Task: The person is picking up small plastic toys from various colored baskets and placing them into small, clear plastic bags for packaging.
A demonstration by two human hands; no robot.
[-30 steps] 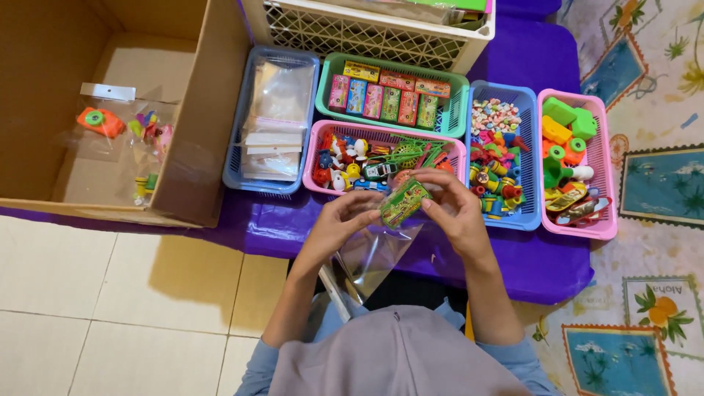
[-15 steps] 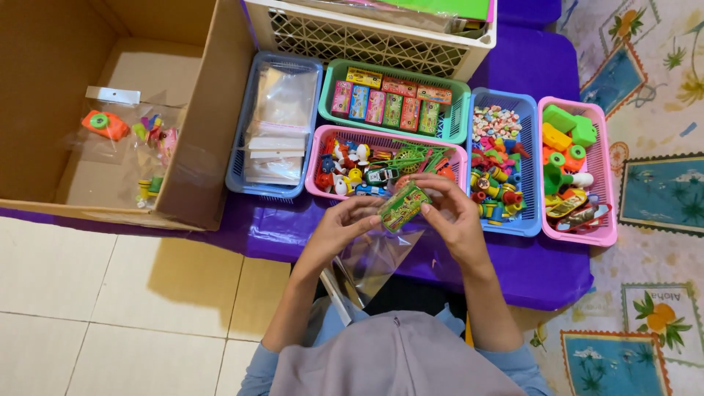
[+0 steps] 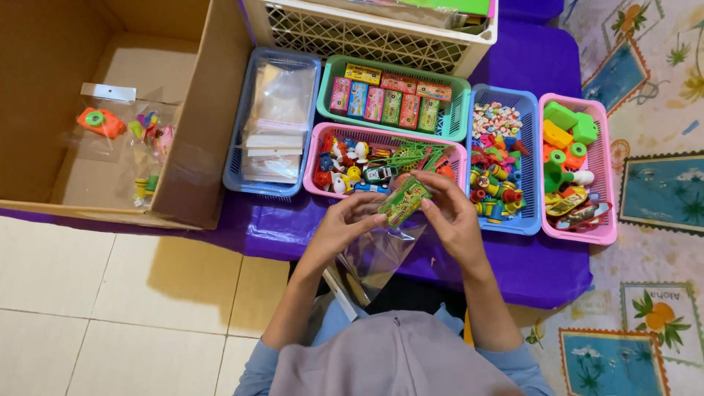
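Note:
My left hand (image 3: 343, 226) and my right hand (image 3: 449, 214) are raised together over the near edge of the purple table (image 3: 513, 264). Between their fingertips they hold a small green printed packet (image 3: 403, 201) at the mouth of a clear plastic bag (image 3: 374, 257), which hangs down from both hands. Just beyond the hands stands a pink basket (image 3: 320, 158) full of small toys.
A blue basket (image 3: 236, 139) holds clear bags. A green basket (image 3: 460, 92) has small boxes, another blue basket (image 3: 529, 110) has mixed toys, and a pink basket (image 3: 603, 183) has green and orange ones. An open cardboard box (image 3: 198, 147) at left contains filled bags. A white crate (image 3: 367, 33) sits behind.
Both hands stay in place; the green packet has tilted slightly between the fingers.

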